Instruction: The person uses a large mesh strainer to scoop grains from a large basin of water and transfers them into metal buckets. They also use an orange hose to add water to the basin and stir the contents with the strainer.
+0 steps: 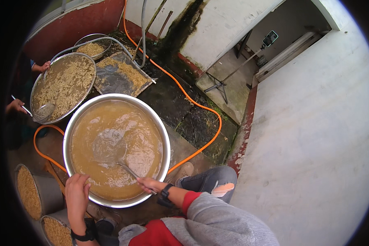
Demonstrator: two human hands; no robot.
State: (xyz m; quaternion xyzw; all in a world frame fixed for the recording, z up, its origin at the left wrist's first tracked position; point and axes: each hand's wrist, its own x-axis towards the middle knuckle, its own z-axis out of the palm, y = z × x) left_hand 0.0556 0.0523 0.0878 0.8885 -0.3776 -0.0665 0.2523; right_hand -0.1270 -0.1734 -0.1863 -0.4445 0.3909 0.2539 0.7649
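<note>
A wide metal basin (165, 164) full of cloudy brown water (96, 176) stands in front of me. My right hand (146, 184) is closed round the handle of a long-handled skimmer (129, 170) at the basin's lower right. The skimmer's round head is under the water and shows only as a pale, blurred patch. At the basin's lower left, my left hand (77, 189) is by the rim, fingers loosely bent and holding nothing. Whether it touches the rim I cannot tell.
On the left, another person's hands (17, 105) hold a mesh skimmer (43, 111) and a large round pan (92, 78) of pale grain. Grain-filled buckets (50, 192) stand lower left. An orange hose (180, 87) curves behind the basin. A phone tripod (220, 83) stands far right.
</note>
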